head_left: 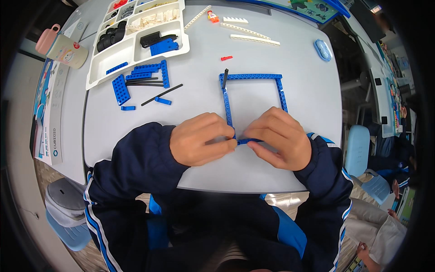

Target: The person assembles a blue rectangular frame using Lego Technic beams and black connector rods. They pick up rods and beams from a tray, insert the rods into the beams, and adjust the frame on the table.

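A square frame of blue toy building beams (253, 76) lies on the table in front of me. At its near left corner my left hand (204, 138) pinches the beam end, its fingertips pressed together. My right hand (281, 136) grips the near blue beam (244, 141) between thumb and fingers, just beside the left fingertips. The joint between the beams is partly hidden by my fingers. A black axle (225, 78) sticks up at the far left corner of the frame. Beyond the frame lies a small red peg (226, 58).
A white sorting tray (97, 68) of parts stands at the far left. Near it are loose blue pieces (121, 89) and a black axle (161, 94). White beams (254, 40), a toy figure (213, 17) and a blue case (322, 50) lie farther back. A bottle (63, 49) stands left.
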### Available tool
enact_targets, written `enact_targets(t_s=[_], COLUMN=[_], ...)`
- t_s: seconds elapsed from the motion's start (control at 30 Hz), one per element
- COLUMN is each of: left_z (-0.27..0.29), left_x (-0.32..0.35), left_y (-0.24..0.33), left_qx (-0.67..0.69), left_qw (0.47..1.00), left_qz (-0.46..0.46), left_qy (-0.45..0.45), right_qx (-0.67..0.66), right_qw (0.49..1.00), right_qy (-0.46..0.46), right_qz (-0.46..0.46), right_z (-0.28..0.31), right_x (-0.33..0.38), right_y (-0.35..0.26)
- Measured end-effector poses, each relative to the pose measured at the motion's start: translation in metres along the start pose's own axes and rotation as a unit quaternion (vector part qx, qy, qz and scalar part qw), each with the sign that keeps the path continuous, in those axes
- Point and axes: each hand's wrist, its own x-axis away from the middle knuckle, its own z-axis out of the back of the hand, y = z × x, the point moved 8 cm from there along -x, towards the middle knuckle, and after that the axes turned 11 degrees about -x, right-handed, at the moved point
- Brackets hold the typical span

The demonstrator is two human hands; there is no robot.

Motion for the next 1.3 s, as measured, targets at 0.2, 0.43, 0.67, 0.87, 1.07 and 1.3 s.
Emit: enact_targets(t_s=[0.2,0.43,0.67,0.87,1.07,1.3], left_z=[-0.002,0.000,0.003,-0.002,-0.006,-0.009], left_x=[0.003,0.003,0.001,0.000,0.001,0.002], left_y=[0.004,0.001,-0.009,-0.017,-0.019,-0.019], left_qx=[-0.026,0.002,0.036,0.036,0.032,0.029], left_qw=[0.998,0.999,0.999,0.995,0.995,0.994], left_qz=[-0.048,-0.034,0.031,0.081,0.085,0.084], left_qy=[0.008,0.009,0.000,-0.045,-0.051,-0.065], right_qx=[0.009,-0.034,-0.036,-0.022,-0.002,0.001], right_qw=[1.000,0.999,0.999,0.999,0.998,0.999], right_qy=[-0.009,0.000,0.000,0.003,-0.004,-0.003], right_qz=[0.019,0.015,0.027,0.040,0.060,0.048], right_z=[-0.015,-0.021,-0.023,-0.022,-0.027,-0.026], right_x=[0.003,0.002,0.002,0.001,0.002,0.001], right_y=[0.001,0.006,0.005,0.001,-0.001,-0.001])
